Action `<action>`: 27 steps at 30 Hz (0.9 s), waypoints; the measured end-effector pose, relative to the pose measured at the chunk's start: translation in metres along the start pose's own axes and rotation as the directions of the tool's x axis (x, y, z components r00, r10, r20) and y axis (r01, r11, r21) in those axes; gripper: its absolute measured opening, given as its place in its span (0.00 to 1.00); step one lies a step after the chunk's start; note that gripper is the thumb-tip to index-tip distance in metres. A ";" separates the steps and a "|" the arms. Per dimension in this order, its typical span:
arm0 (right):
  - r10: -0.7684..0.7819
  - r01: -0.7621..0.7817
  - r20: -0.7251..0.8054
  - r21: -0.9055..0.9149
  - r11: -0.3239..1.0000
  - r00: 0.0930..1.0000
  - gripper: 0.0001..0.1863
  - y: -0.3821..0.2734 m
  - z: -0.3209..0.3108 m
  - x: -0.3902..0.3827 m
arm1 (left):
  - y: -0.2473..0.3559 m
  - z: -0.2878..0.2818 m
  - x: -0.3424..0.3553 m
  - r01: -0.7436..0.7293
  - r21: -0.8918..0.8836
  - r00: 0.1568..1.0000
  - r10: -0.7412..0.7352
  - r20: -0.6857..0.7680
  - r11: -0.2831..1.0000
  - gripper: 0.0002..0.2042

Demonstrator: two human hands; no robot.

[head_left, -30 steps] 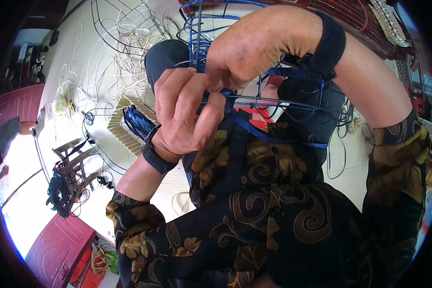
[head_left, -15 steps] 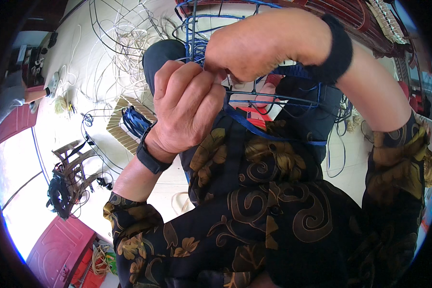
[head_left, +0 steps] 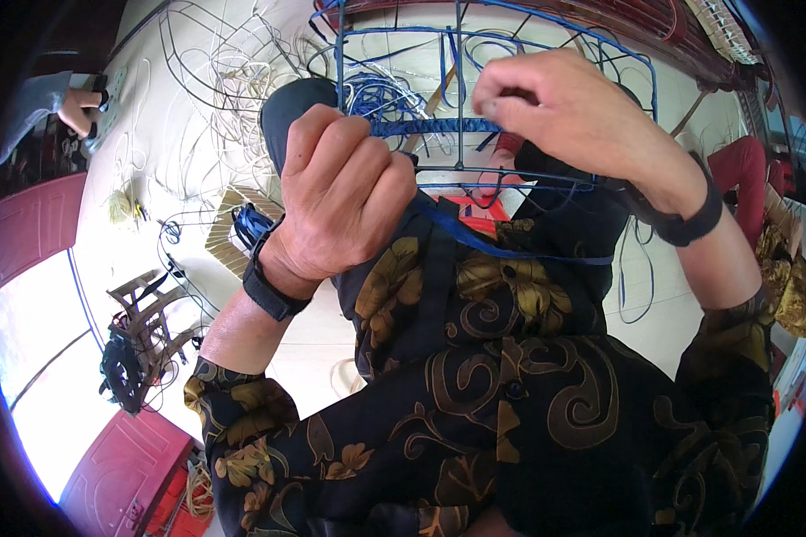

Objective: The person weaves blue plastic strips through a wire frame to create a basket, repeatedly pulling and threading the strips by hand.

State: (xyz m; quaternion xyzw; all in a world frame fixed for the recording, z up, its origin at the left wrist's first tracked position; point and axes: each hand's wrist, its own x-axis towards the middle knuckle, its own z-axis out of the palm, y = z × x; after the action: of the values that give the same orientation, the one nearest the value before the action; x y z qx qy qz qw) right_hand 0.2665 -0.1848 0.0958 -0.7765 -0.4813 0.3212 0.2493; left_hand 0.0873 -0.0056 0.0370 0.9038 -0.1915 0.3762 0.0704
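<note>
A wire frame (head_left: 459, 63) partly wrapped in blue plastic strip stands over my lap. My left hand (head_left: 345, 197) is closed around its near bar at the left, with a loose blue strip (head_left: 475, 237) trailing rightward beneath. My right hand (head_left: 555, 116) hovers over the middle of the frame, fingers loosely curled and apart, with nothing visible in them, near a wrapped blue crossbar (head_left: 421, 126). A tangle of blue strip (head_left: 373, 94) shows behind the frame. A red object (head_left: 475, 211) lies below, between my legs.
Pale cord tangles (head_left: 228, 98) lie on the tiled floor, with a slatted tray (head_left: 226, 246) of blue coils and a wooden stand (head_left: 143, 313) leftward. Another person's foot (head_left: 98, 103) is at upper left, a red-trousered leg (head_left: 739, 170) at right, dark-red wooden furniture (head_left: 654, 31) at top.
My right hand has come away from my left hand, fingertips moving right and up, wrist lower, uncovering more of the frame. My left hand stays closed. Another person's leg appeared at the left.
</note>
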 end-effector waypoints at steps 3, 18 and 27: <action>-0.024 0.037 0.194 -0.067 0.997 0.981 0.11 0.006 0.001 0.016 | -0.003 0.003 0.004 -0.030 -0.012 1.000 0.030 -0.006 0.999 0.15; -0.196 0.334 0.329 -0.441 0.833 0.924 0.13 -0.001 -0.023 0.038 | -0.004 0.005 0.002 -0.007 -0.009 1.000 0.007 -0.019 1.000 0.14; -0.233 0.191 -0.207 -0.204 0.960 0.950 0.09 -0.032 0.034 -0.040 | 0.003 0.000 0.004 0.045 0.035 0.999 -0.045 -0.002 0.998 0.13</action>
State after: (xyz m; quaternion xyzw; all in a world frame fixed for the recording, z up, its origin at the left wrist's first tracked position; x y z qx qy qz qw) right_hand 0.2089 -0.2048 0.1056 -0.7714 -0.5574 0.1558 0.2645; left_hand 0.0887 -0.0095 0.0394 0.9087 -0.1643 0.3784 0.0633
